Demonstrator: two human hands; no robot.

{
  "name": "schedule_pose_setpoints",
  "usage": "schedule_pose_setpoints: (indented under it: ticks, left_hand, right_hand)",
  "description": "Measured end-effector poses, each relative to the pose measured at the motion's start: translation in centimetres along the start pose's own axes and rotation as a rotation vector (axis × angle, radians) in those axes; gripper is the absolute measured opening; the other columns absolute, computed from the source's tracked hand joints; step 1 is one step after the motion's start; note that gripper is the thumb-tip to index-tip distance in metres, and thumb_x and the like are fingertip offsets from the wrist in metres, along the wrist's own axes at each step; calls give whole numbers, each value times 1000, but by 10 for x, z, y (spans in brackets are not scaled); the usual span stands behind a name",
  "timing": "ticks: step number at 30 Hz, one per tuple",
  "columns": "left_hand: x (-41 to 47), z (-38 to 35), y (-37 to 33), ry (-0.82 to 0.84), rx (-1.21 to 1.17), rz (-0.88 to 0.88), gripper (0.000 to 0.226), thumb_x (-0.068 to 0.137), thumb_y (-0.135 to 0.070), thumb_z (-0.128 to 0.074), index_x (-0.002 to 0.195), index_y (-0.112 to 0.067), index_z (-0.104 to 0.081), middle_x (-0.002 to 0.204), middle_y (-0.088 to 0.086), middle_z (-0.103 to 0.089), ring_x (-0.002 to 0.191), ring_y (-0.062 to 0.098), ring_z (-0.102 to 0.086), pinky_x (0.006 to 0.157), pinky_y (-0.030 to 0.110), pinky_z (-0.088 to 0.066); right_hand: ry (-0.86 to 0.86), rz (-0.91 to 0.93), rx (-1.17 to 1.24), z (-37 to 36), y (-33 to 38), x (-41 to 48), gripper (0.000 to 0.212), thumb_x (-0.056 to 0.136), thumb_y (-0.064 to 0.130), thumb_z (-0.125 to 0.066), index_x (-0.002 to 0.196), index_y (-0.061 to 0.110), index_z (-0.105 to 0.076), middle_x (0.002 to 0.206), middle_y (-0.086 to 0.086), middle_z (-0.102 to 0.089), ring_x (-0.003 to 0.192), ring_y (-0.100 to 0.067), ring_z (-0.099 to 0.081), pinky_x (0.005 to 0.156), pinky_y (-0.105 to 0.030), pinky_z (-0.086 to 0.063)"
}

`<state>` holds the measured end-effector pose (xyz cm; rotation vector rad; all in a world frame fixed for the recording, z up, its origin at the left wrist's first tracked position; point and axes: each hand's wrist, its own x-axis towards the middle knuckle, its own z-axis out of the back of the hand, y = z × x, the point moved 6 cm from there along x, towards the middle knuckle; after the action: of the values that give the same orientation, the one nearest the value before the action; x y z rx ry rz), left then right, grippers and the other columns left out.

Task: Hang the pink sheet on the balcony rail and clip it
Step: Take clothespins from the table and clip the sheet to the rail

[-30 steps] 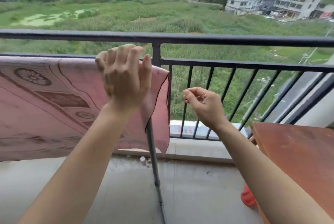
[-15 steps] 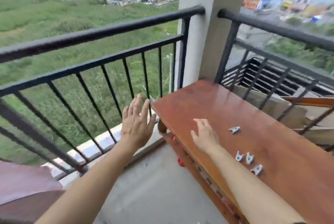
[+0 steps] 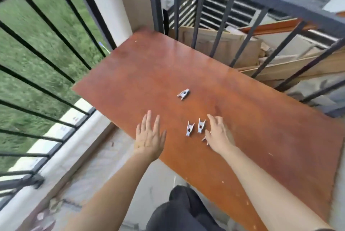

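The view has swung away from the pink sheet, which a second ago lay draped over the rail off to the left and is now out of frame. Both hands have come further in over the table than half a second ago.

At the far left the balcony rail [image 3: 46, 31] runs bare in this view, with grass beyond it. The left hand [image 3: 149, 137] hovers above the near edge of the wooden table [image 3: 261, 118], fingers straight and spread, holding nothing. Right of it, further up the tabletop, a lone clip [image 3: 183, 94] lies well apart from the others. Nearer the person, a pair of clips [image 3: 190, 128] lies side by side between the two hands. Just beside them the right hand [image 3: 218, 135] reaches down with loosely spread fingers and grips nothing yet. A fourth clip [image 3: 205, 139] peeks out by its thumb, and whether the thumb touches it cannot be told. Beyond the table's right side, cardboard [image 3: 224, 44] leans behind the side railing.

As for progress, the hanging looks done, judging by the drape seen earlier. The clipping has not begun, since all four clips lie on the table. What remains is to pick clips up, most likely with the right hand, carry them back to the rail and pinch them over the sheet
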<state>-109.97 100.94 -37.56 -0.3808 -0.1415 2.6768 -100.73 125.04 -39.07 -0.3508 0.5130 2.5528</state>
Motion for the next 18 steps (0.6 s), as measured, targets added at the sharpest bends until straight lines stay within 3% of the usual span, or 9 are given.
schedule_pose_setpoints:
  ticks: [4, 8, 10, 12, 15, 18]
  left_hand:
    - [-10, -67, 1, 234, -54, 78, 60, 99, -49, -27, 153, -25, -16, 163, 5, 3, 149, 24, -2, 115, 46, -20]
    - [-44, -123, 18, 600, -76, 121, 58, 101, -45, -21, 155, -27, -5, 162, -1, 14, 149, 20, 8, 118, 50, -14]
    - [-47, -124, 22, 629, -46, 87, 59, 102, -43, -20, 155, -27, 0, 161, -3, 18, 149, 19, 10, 118, 51, -12]
    - [-41, -120, 23, 616, -79, 94, 58, 102, -44, -20, 155, -27, -5, 162, -4, 14, 149, 18, 7, 118, 50, -15]
    - [-38, -116, 24, 634, -146, 101, 58, 101, -46, -23, 155, -25, -14, 163, -5, 10, 150, 17, 5, 117, 49, -19]
    - [-39, -104, 36, 553, -282, 178, 54, 101, -46, -30, 150, -22, -29, 162, 0, -13, 147, 21, -14, 116, 44, -23]
  right_hand:
    - [40, 261, -112, -29, 17, 20, 61, 92, 10, -52, 148, 24, -37, 150, -4, -37, 132, -28, -43, 107, -43, -40]
    - [182, 474, -294, -62, 34, 39, 86, 82, -12, -53, 155, 23, -26, 163, -5, -17, 147, -27, -22, 117, -45, -23]
    - [214, 538, -427, -72, 40, 48, 74, 85, -6, -52, 152, 20, -33, 160, -7, -27, 145, -28, -26, 116, -42, -22]
    - [188, 564, -535, -74, 43, 55, 52, 88, 4, -50, 137, 19, -50, 142, -5, -47, 132, -28, -40, 106, -39, -31]
    - [173, 527, -583, -74, 51, 57, 32, 91, 10, -48, 119, 21, -58, 120, -2, -55, 115, -27, -49, 95, -38, -36]
    - [180, 426, -450, -70, 61, 55, 25, 96, 26, -50, 118, 18, -59, 117, -6, -58, 112, -28, -53, 97, -41, -39]
